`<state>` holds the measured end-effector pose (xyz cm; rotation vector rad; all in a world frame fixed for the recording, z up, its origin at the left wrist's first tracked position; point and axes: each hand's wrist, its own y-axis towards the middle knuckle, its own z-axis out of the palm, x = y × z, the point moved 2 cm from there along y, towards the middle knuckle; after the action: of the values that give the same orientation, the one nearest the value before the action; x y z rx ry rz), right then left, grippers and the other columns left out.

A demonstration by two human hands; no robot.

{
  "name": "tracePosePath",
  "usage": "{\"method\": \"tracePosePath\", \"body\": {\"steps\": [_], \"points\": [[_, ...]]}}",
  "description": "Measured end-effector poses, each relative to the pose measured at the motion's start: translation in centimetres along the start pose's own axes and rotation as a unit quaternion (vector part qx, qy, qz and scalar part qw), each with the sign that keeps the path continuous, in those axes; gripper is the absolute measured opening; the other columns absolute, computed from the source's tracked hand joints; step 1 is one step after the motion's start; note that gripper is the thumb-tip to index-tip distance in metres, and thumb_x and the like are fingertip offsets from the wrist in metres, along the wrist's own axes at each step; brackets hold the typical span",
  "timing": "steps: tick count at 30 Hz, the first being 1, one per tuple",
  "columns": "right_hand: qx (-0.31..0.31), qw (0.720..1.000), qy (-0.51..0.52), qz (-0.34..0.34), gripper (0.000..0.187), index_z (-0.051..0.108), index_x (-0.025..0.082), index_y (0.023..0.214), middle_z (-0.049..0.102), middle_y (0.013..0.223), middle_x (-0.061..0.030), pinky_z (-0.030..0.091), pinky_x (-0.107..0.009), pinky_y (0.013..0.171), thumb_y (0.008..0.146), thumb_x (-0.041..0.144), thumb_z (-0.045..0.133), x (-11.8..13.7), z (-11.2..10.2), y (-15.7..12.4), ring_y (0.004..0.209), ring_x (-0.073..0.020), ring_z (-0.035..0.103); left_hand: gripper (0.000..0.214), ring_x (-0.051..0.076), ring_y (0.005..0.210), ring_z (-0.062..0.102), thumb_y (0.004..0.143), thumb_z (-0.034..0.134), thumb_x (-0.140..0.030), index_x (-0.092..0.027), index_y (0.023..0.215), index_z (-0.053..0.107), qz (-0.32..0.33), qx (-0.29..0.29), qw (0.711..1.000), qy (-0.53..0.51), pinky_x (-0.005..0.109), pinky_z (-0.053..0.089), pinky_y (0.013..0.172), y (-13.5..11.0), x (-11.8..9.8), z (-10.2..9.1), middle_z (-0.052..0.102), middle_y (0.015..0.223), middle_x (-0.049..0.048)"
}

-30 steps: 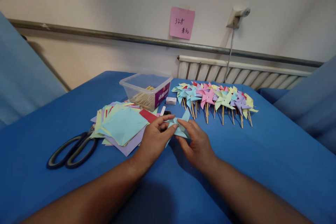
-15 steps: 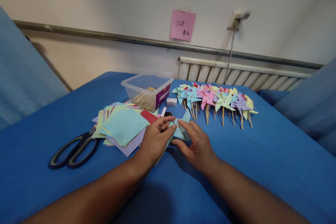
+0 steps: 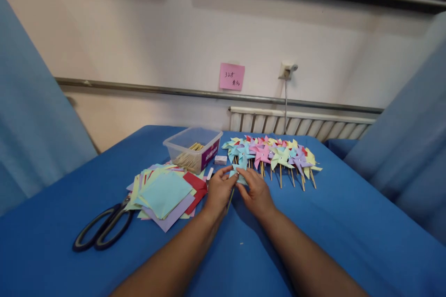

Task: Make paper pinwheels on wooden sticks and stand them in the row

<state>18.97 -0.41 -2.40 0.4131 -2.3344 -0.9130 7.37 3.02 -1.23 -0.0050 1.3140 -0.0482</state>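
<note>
Left hand (image 3: pixel 218 190) and right hand (image 3: pixel 257 191) pinch the blue pinwheel (image 3: pixel 240 179) over the worktop (image 3: pixel 331 236), probably to steady its hub (image 3: pixel 238 174); paper stack (image 3: pixel 163 192) left, pinwheel batch (image 3: pixel 263 154) behind-right, likely split to avoid mixing.

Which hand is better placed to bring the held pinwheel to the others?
Probably the right hand: it is nearer the pinwheel group and touches the blue pinwheel; the left hand is nearer the paper stack.

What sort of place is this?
Probably an ordinary indoor room used for paper crafts: a pile of coloured paper and a cluster of paper pinwheels suggest the crafting, while a radiator suggests the room.
</note>
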Motion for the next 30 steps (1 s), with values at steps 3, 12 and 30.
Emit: {"method": "tracePosePath", "body": {"steps": [3, 12, 30], "points": [[-0.005, 1.0, 0.011, 0.002, 0.039, 0.053, 0.02, 0.125, 0.064, 0.113, -0.0104, 0.045, -0.041, 0.091, 0.087, 0.022, 0.051, -0.8, -0.6, 0.3, 0.108, -0.0232, 0.056, 0.046, 0.01, 0.054, 0.054, 0.058, 0.079, -0.028, -0.013, 0.097, 0.061, -0.007, -0.021, 0.999, -0.024, 0.022, 0.041, 0.055, 0.1, 0.3, 1.0, 0.062, 0.061, -0.0027], [0.007, 0.999, 0.04, -0.022, 0.037, 0.053, 0.02, 0.125, 0.065, 0.114, -0.0087, 0.043, -0.038, 0.092, 0.088, 0.026, 0.053, -0.5, -1.1, 0.5, 0.105, -0.021, 0.059, 0.029, 0.012, 0.067, 0.06, 0.057, 0.08, -0.027, -0.013, 0.078, 0.067, -0.025, 0.025, 0.995, -0.09, 0.023, 0.046, 0.067, 0.2, 0.4, 0.1, 0.066, 0.074, 0.0023], [0.014, 0.999, -0.029, -0.042, 0.046, 0.043, 0.017, 0.134, 0.065, 0.114, -0.0112, 0.043, -0.038, 0.086, 0.09, 0.028, 0.049, -0.9, 0.9, -0.3, 0.097, -0.023, 0.061, 0.027, 0.01, 0.052, 0.054, 0.051, 0.081, -0.023, -0.015, 0.064, 0.059, -0.06, -0.02, 0.988, -0.137, 0.024, 0.041, 0.057, 0.5, 1.8, -0.9, 0.059, 0.055, -0.0037]]}}
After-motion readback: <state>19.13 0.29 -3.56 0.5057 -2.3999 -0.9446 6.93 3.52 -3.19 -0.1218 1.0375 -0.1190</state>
